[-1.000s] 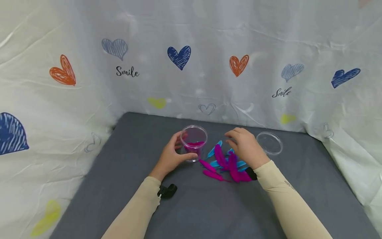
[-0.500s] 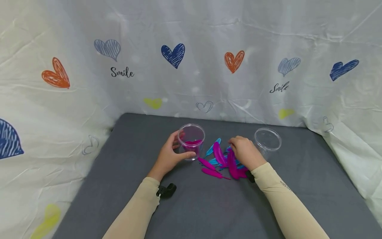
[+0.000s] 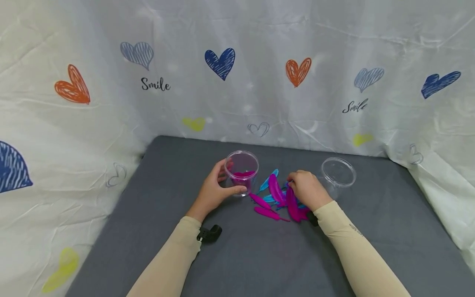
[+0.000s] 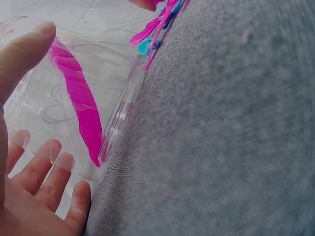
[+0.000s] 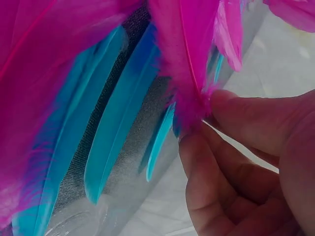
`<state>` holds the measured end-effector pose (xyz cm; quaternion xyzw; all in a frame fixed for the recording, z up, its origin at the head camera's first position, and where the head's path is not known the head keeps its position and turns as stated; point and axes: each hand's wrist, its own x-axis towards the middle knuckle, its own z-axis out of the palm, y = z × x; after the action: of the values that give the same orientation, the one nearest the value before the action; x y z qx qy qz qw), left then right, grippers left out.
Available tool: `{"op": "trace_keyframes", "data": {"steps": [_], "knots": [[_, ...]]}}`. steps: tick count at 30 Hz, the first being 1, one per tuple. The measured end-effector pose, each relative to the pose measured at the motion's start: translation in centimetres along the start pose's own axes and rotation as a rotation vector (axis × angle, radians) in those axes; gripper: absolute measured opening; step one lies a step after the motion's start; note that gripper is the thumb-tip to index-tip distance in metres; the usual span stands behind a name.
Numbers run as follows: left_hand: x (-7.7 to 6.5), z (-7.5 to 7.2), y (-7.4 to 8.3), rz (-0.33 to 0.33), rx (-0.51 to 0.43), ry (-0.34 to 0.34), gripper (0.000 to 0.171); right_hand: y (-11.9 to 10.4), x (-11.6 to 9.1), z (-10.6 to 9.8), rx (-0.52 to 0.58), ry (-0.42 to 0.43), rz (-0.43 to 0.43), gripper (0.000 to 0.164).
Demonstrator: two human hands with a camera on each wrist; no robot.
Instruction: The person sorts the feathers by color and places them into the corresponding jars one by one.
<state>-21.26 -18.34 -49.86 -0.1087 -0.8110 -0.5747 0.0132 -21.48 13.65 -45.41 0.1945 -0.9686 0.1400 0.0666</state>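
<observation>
Plainly, right hand [image 3: 308,190]: thumb and forefinger drawn nearly together, pinching the fluffy end of a pink feather [image 5: 189,54]; the right wrist view shows this pinch at its middle, while the head view mostly hides the fingertips.
Feather pile: blue feathers [image 5: 120,118] and more pink ones fill the left and top of the right wrist view; the head view shows them as one small heap right of centre, beside that hand.
Left hand [image 3: 215,190]: curled round a clear cup [image 3: 241,152] at the centre of the head view, thumb on its near side.
Inside the cup: a long pink feather [image 4: 81,103], seen on a slant through the wall in the left wrist view; from above it is only a pink patch.
Second cup [image 3: 339,186]: clear, on the grey table [image 3: 193,255], right of centre in the head view.
Backdrop: white curtain [image 3: 256,99] printed with hearts [image 3: 219,64], across the top of the head view.
</observation>
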Motion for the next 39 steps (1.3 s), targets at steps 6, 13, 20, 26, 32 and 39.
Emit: {"op": "trace_keyframes", "data": {"steps": [6, 13, 20, 26, 32, 39], "knots": [[0.0, 0.0, 0.3, -0.002, -0.009, 0.005, 0.098, 0.1, 0.1, -0.3, 0.032, -0.054, 0.041, 0.009], [0.3, 0.1, 0.4, 0.002, -0.005, -0.006, 0.096, 0.0, -0.4, -1.4, 0.122, -0.084, 0.083, 0.009], [0.1, 0.0, 0.4, -0.004, -0.009, -0.003, 0.095, -0.9, -0.5, -2.6, 0.160, -0.063, 0.054, 0.011], [0.1, 0.0, 0.3, -0.002, -0.001, -0.006, 0.097, -2.2, -1.1, -5.0, 0.196, -0.048, 0.049, 0.010], [0.1, 0.0, 0.3, 0.000, -0.003, -0.005, 0.098, -3.0, -1.3, -6.9, 0.218, 0.044, 0.041, 0.007], [0.1, 0.0, 0.3, 0.000, -0.006, -0.008, 0.096, -3.9, -1.0, -7.4, 0.249, 0.232, 0.039, 0.008]]}}
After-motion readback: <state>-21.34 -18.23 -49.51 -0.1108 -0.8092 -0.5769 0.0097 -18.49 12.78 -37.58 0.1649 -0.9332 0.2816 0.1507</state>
